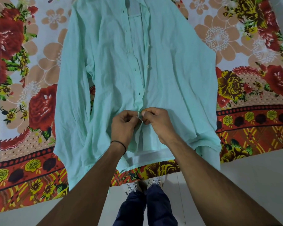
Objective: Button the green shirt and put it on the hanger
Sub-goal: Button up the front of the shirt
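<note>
Standing at the near edge of the floral sheet [39, 103], you have the green shirt [178, 70] spread flat on it, front up, with its hem [150, 156] towards you and its collar [134, 7] at the far end. Both hands meet low on the front opening, just beyond the hem. Your left hand [123, 124] pinches the edge with the buttonholes between thumb and forefinger, and your right hand [157, 123] pinches the button edge the same way, fingertips nearly touching. Whether the button between them is through its hole is hidden by your fingers. What matters for the coming move is the line of the opening: it runs straight away from you, from hem to collar. The next button [145, 90] lies just past your right fingertips, on that hand's side. Its matching buttonhole [139, 94] sits just beside it, on your left hand's side. Farther up, the two edges spread apart, so each pair will likely need drawing together. No hanger shows in this view.
</note>
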